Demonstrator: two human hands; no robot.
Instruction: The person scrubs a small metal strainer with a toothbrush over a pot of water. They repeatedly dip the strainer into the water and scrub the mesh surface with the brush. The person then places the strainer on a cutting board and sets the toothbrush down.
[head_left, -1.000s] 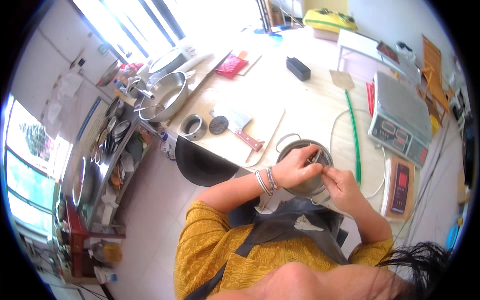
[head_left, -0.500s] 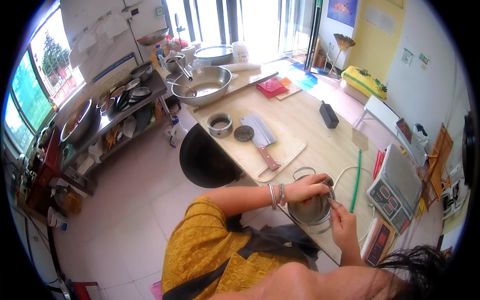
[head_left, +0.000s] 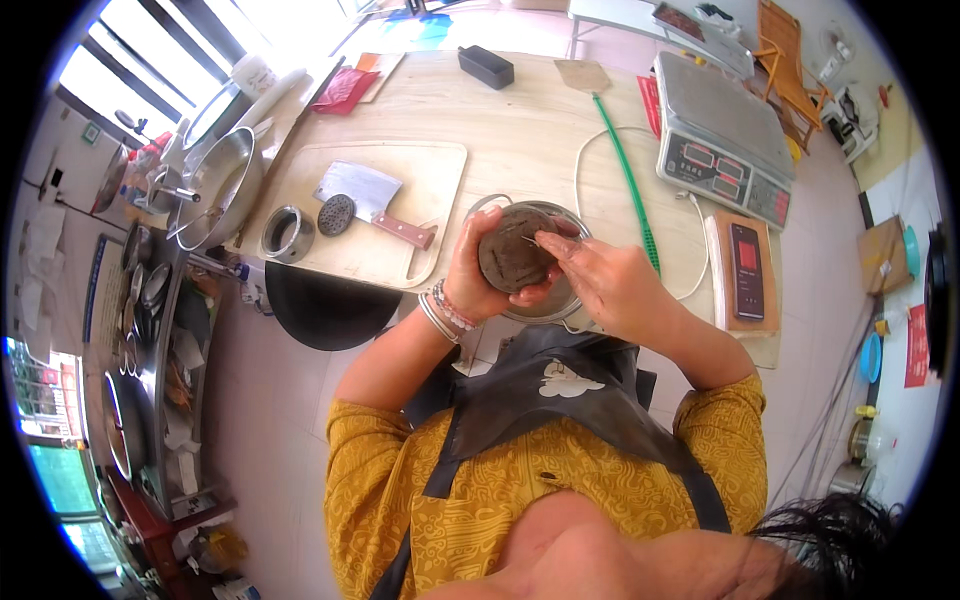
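My left hand [head_left: 467,262], with bracelets at the wrist, grips a dark brown round object [head_left: 515,258] with a rough surface, held over a steel pot [head_left: 562,300] near the table's front. The fingers of my right hand [head_left: 595,275] are pinched on a thin pick [head_left: 540,243] at that object's surface. Left of the pot, a cleaver [head_left: 350,188] with a wooden handle, a perforated black disc [head_left: 335,214] and a steel ring [head_left: 288,233] lie on or at a cream cutting board [head_left: 447,165].
A large steel bowl [head_left: 220,190], red packet [head_left: 343,92] and black block [head_left: 486,67] stand farther back. To the right are a green-handled swatter [head_left: 625,175], a steel scale [head_left: 720,135], a phone [head_left: 746,270] and cables. A black wok [head_left: 330,310] sits below the table's left front.
The brown object has risen into clearer view in my left hand, now turned upright around it, with my right fingers brought onto its face. The camera's view has swung about and tilted.
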